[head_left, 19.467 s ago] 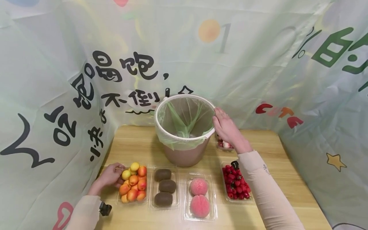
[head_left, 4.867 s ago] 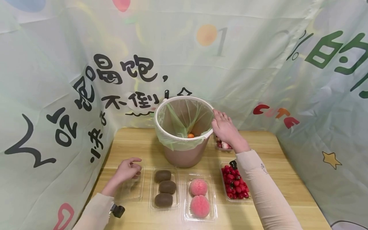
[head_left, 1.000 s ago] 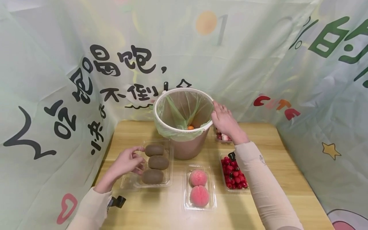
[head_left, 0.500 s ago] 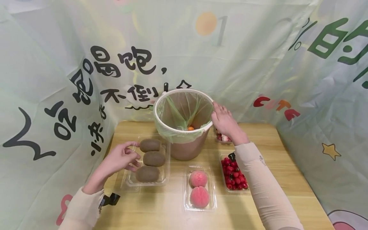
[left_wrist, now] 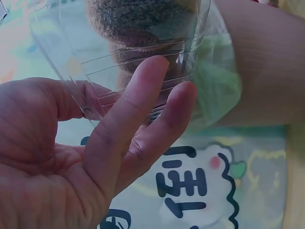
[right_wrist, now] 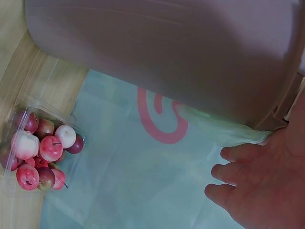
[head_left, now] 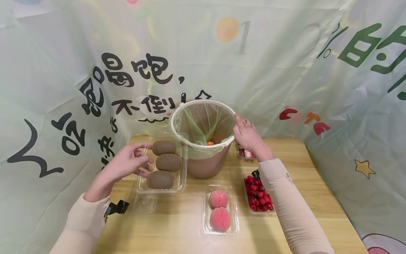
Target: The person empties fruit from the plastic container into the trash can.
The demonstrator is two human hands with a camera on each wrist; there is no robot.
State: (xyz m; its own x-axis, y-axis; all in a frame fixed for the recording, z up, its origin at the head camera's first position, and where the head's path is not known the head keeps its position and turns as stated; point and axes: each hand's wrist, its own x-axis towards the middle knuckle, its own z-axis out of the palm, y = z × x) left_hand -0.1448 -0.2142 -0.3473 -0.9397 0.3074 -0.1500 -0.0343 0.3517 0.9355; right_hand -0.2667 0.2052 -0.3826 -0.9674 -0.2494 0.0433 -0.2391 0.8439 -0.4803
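My left hand (head_left: 131, 160) grips the left edge of a clear plastic box (head_left: 180, 176), which is raised and tilted beside the bin. Three brown kiwis (head_left: 168, 162) lie in it. In the left wrist view, thumb and fingers (left_wrist: 136, 95) are on either side of the box's edge. The box overlaps the left rim of a brown bin (head_left: 206, 167) with a green liner (head_left: 206, 151). Inside the bin an orange fruit (head_left: 210, 143) shows. My right hand (head_left: 248, 134) rests on the bin's right rim; its fingers (right_wrist: 228, 153) extend past it in the right wrist view.
An emptied clear box (head_left: 147, 204) lies on the wooden table below the left hand. Two peaches (head_left: 220, 208) sit in a box at the front, red berries (head_left: 258, 194) in another by the right forearm. A box of small mixed fruit (right_wrist: 45, 148) stands behind the bin.
The kiwi box has left its place beside the peaches, moved left, and now rises toward the bin rim. Earlier, the yellow-orange fruit left its box and orange fruit appeared in the bin.
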